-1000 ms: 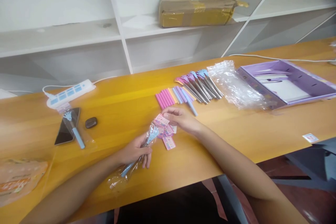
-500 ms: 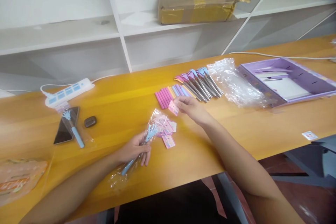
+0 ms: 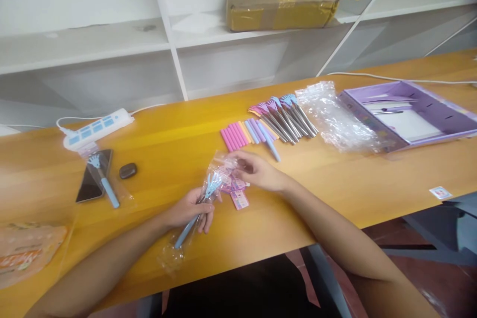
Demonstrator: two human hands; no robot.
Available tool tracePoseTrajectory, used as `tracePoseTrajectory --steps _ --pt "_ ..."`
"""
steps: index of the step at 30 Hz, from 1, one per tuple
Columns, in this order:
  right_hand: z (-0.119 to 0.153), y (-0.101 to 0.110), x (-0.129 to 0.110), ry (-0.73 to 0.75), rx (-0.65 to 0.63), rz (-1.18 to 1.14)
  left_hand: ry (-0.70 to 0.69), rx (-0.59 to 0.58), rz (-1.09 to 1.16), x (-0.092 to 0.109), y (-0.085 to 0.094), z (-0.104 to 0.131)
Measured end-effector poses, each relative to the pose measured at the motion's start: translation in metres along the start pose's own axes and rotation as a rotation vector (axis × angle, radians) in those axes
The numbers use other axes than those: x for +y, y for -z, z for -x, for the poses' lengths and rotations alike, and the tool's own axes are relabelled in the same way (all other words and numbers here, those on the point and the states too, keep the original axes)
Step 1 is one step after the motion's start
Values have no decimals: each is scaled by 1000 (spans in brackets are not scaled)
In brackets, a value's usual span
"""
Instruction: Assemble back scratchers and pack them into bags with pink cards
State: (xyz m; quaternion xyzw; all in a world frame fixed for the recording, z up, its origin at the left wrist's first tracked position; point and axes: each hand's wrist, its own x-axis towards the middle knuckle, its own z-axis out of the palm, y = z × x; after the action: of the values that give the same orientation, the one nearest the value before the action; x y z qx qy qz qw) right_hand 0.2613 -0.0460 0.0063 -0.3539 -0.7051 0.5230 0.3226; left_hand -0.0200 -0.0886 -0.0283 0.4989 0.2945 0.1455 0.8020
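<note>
My left hand is closed around a light-blue back scratcher in a clear plastic bag. The scratcher's hand-shaped head points away from me, towards the bag's mouth. There, the fingers of my right hand are pinched together beside the clear film. A small pink card is in that pinch, largely hidden by the fingers and the glare. Under and beside the bag lies a loose pile of pink cards. Beyond my right hand is a row of pink, yellow, blue and purple handle sleeves, one blue sleeve lying askew.
Metal-shafted scratchers, clear bags and a purple box are at the back right. Leftward are a bagged blue scratcher on a phone, a black case, a power strip and an orange packet.
My right hand has moved left and nearer to me with the pink card, from the coloured sleeves to the bag's mouth. My left hand keeps its hold, nearly still.
</note>
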Motion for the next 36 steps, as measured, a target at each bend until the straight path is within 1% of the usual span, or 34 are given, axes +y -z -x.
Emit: tracePoseTrajectory --steps 3,4,5,6,7,8,10,11,12,14,15,16,18,19,20,23,24,25,27,29,32,33,34,36 --pt "-1 -9 -3 -13 -141 -187 19 -8 -25 0 0 0" --pt "-2 -13 -3 -12 -146 -218 23 -18 -32 0 0 0" --pt "-2 -17 -2 -11 -113 -221 23 -31 -35 1 -1 0" --pt "-3 -19 -1 -14 -35 -201 20 -45 -33 1 -1 0" --pt "-3 -20 1 -20 92 -172 15 -58 -26 3 -1 1" --pt "-4 -20 2 -19 271 -143 8 -71 -13 4 -1 1" --pt "-3 -16 3 21 699 -103 -1 -107 19 7 0 1" --pt "-2 -12 2 56 841 -82 3 -130 29 9 0 2" --pt "-1 -7 1 90 889 -51 13 -151 32 10 1 2" --pt "0 4 -5 143 825 5 37 -181 17 13 3 2" --pt "1 10 -8 168 819 0 45 -180 -1 14 4 3" --pt "1 15 -11 198 877 -32 45 -168 -23 15 4 3" --pt "0 24 -16 253 1074 -158 34 -141 -68 17 4 3" --pt "-2 26 -18 256 1098 -228 29 -130 -89 17 4 3" --pt "-3 26 -20 237 1042 -289 27 -127 -114 17 4 3" --pt "-6 19 -23 145 696 -436 34 -124 -205 15 3 2" --pt "-6 16 -24 140 624 -484 33 -109 -221 14 3 2" --pt "-7 14 -26 149 583 -525 30 -91 -224 12 2 1" --pt "-5 13 -30 195 572 -560 20 -60 -196 9 2 -1" --pt "-2 18 -35 223 573 -516 17 -48 -177 7 2 -2" --pt "5 28 -44 188 453 -360 28 -48 -222 8 2 -3" --pt "7 32 -48 182 442 -317 17 -56 -240 8 1 -3" --pt "10 38 -52 186 468 -281 -3 -71 -254 8 1 -2" --pt "15 53 -62 227 612 -221 -52 -107 -260 8 1 -2"
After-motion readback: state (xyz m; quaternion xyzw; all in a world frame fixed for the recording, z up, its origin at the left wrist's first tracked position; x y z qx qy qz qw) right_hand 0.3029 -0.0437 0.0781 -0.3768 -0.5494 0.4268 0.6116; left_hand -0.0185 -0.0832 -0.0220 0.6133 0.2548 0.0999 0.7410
